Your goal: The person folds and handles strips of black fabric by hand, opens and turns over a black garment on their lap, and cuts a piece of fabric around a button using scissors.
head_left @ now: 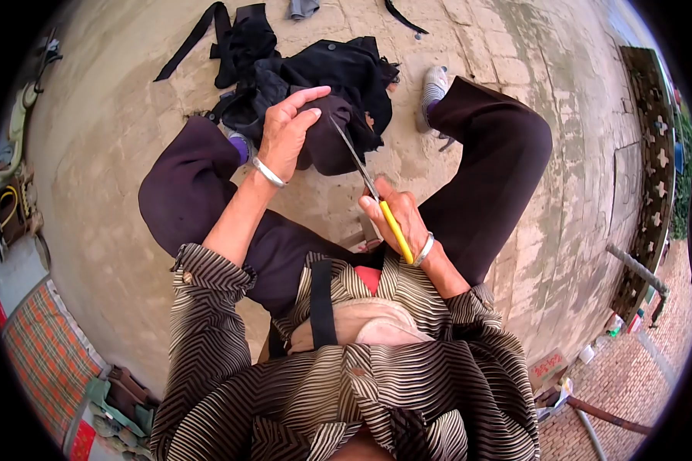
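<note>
My left hand [286, 137] is closed on the edge of a dark purplish-brown cloth [332, 146], its thumb and index finger pointing along the upper side. The cloth hangs between my knees. In my right hand [401, 220] is a pair of scissors [394, 230] with yellow handles. Their long metal blades slant up and left, and the tip lies over the cloth's right part. Whether the blades are apart or together I cannot tell. Just beyond my hands, a heap of black garments [331, 69] lies on the ground, partly hidden behind the held cloth.
A black strap [196, 40] and a thin dark strip [404, 17] lie on the paved ground [500, 46]. My shoe [434, 86] rests right of the heap. A patterned block wall [642, 177] stands at the right, a plaid cloth [50, 349] at the lower left.
</note>
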`<state>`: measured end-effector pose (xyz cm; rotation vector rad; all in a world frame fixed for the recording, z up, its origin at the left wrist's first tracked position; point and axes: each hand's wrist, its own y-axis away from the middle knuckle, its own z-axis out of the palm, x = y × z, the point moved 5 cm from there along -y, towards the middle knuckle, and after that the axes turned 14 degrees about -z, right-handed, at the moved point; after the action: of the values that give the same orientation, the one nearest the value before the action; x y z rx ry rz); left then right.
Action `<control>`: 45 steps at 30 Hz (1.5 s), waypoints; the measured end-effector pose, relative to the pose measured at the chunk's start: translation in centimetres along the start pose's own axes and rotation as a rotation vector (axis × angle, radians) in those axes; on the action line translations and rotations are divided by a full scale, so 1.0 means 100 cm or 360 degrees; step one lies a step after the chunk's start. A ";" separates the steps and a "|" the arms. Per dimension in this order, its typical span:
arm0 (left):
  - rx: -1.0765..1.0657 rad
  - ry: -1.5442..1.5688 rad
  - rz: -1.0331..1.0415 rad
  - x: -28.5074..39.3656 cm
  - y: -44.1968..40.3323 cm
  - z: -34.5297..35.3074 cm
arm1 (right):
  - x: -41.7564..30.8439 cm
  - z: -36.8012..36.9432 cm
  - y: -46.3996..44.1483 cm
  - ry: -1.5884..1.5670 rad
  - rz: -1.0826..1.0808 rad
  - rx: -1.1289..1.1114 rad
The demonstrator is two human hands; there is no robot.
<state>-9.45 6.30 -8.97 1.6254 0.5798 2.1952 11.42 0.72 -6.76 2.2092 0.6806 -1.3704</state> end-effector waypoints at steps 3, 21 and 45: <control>0.0397 -0.0500 0.0274 0.010 0.008 0.001 | 0.003 0.001 0.000 0.0003 0.0021 -0.0012; -0.0029 0.0406 -0.0261 -0.022 -0.008 0.001 | 0.010 0.001 0.013 -0.0208 0.0148 0.0040; 0.0103 -0.0032 0.0264 -0.021 -0.008 0.018 | 0.006 -0.003 0.006 -0.0055 0.0081 0.0154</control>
<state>-7.10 6.17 -10.59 1.7848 0.5332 2.2956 12.21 0.50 -7.10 2.2558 0.5529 -1.4400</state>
